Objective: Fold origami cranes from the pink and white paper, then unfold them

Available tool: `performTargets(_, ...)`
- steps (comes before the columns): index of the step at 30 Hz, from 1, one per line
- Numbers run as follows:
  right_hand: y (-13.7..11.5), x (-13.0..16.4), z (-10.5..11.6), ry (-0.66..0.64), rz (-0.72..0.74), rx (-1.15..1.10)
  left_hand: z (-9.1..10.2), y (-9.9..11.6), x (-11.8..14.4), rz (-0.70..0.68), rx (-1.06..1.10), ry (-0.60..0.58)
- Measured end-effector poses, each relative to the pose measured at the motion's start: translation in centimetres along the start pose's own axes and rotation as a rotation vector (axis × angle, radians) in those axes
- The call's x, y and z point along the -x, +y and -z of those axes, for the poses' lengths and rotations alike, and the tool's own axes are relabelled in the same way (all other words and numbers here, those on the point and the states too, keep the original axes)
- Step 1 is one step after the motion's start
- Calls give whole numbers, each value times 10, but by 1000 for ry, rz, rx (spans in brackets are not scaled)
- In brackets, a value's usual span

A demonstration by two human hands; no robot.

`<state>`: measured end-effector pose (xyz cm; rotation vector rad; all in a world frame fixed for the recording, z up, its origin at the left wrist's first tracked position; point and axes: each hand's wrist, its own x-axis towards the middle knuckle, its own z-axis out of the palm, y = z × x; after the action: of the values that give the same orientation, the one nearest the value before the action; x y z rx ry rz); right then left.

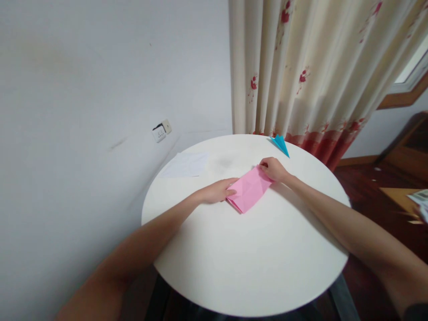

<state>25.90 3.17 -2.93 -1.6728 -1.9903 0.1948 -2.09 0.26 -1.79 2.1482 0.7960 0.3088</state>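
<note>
White table [247, 263]: round, flowered curtain [321, 58] behind.
Blue folded paper [281, 146]: table's far edge.
White paper [186, 164]: flat, far left.
Pink paper [249, 190]: mid-table — creased, folded in layers that part at its near left edge.
Left hand [218, 191]: thumb and fingers pinched on the pink paper's left end.
Right hand [274, 170]: fingertips closed on its right end.
Wall socket [159, 133]: markings too small to read.

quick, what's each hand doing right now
Left hand: closed on the near-left end of the pink paper.
Right hand: closed on the paper's far corner, fingers curled.
</note>
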Motion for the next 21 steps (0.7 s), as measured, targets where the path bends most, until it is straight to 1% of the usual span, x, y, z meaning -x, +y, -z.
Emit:
performTargets(2, -2, 3, -6, -28, -14, 83, 1, 1, 2, -47, -180, 46)
performTargets(3, -5, 5, -8, -8, -9, 133, 1, 2, 3, -46, -266, 47)
performTargets(5, -14, 10, -11, 90, 36, 236, 0, 4, 6, -27, -441, 28)
performTargets(7, -26, 17, -14, 173, 134, 303, -1, 5, 8, -43, -611, 39)
performTargets(8, -32, 20, -16, 176, 191, 298, -2, 5, 9, -66, -679, 52)
performTargets(10, -43, 27, -23, 79, 350, 228, -3, 1, 9, -129, -745, 47)
performTargets(12, -48, 33, -31, -40, 478, 143, -2, -5, 7, -186, -728, -19)
performTargets(13, -49, 35, -35, -98, 511, 119, -1, -9, 7, -193, -697, -56)
performTargets(16, -47, 42, -42, -220, 500, 114, 4, -18, 5, -122, -571, -120)
performTargets(18, -45, 46, -41, -268, 475, 131, 8, -23, 5, -76, -496, -132)
performTargets(21, -45, 50, -37, -315, 470, 145, 12, -28, 4, -50, -430, -123)
